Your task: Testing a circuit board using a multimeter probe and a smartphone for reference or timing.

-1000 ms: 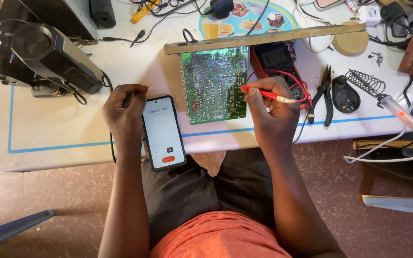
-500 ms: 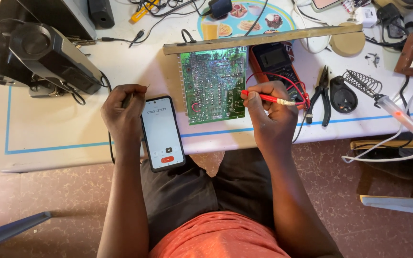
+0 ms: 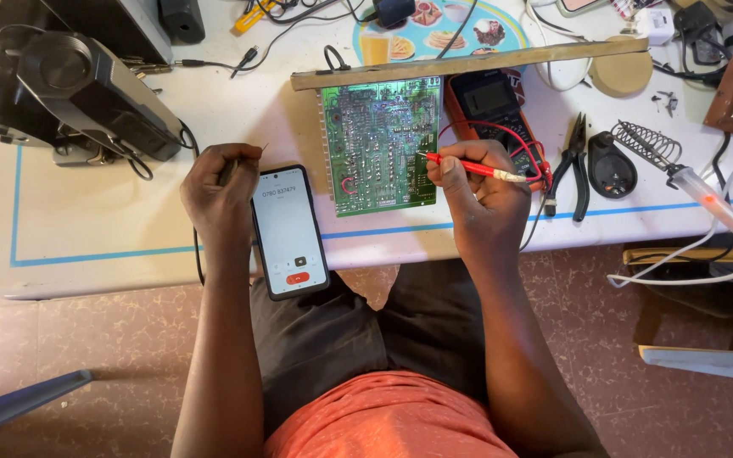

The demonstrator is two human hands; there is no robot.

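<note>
a: what is the right hand (image 3: pixel 477 199) doing?
b: it is closed around a red probe (image 3: pixel 468 167), pinched between thumb and fingers; the metal tip touches the right edge of the green circuit board (image 3: pixel 377 144).
a: how does the board look?
b: rectangular, green, crowded with pale solder traces and small parts, a little red loop near its lower left corner; it lies flat on the white table (image 3: pixel 86 246), its top edge just under a long wooden strip (image 3: pixel 468 64).
a: and the probe's lead?
b: a red wire curls back to a dark multimeter (image 3: pixel 489 102) with an orange rim, just right of the board, partly behind the hand.
a: the left hand (image 3: pixel 218 191)?
b: curled shut on a thin dark probe, only its tip showing past the knuckles; it rests on the table, touching the left side of a phone (image 3: pixel 290 233) with a lit white screen and a red button; the phone overhangs the table's near edge.
a: anything else nearby?
b: black pliers (image 3: pixel 574 165) and a soldering iron (image 3: pixel 710 199) beside a coil stand (image 3: pixel 642 144) to the right; a bulky black device (image 3: pixel 69 93) far left.
</note>
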